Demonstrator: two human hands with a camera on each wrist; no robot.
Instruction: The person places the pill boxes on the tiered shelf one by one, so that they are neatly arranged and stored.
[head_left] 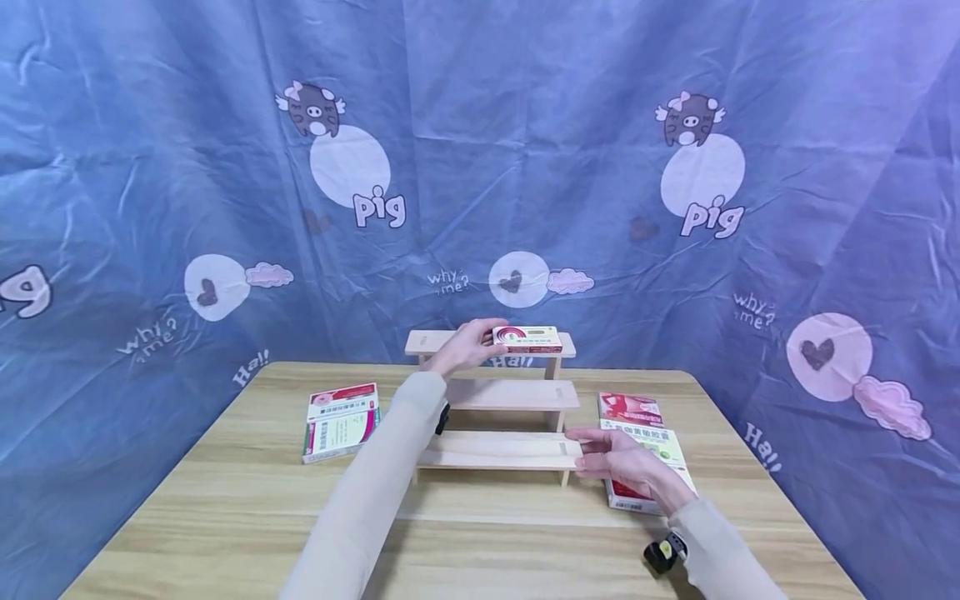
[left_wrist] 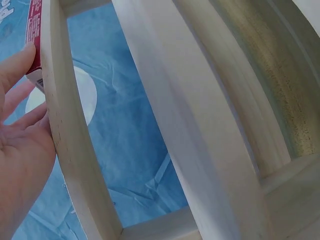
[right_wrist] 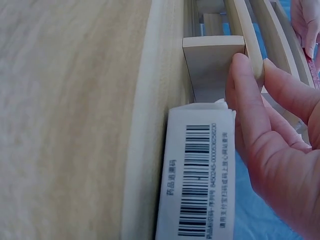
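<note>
A three-tier wooden display stand point(head_left: 504, 450) stands on the table. On its top tier, toward the right, a white and red medicine box point(head_left: 527, 339) lies with its printed face up. My left hand point(head_left: 472, 340) holds this box at its left end; in the left wrist view the thumb is against the box's red side point(left_wrist: 35, 30). Low on the right, my right hand point(head_left: 622, 458) grips the end of the bottom tier. Its thumb and forefinger lie on either side of the board point(right_wrist: 248, 35) in the right wrist view.
Left of the stand lie a red and white box point(head_left: 341, 402) and a green and white box point(head_left: 341, 435). On the right, several medicine boxes point(head_left: 630, 408) lie partly under my right hand, one showing a barcode end point(right_wrist: 197, 175). A blue patterned cloth point(head_left: 480, 167) hangs behind the table.
</note>
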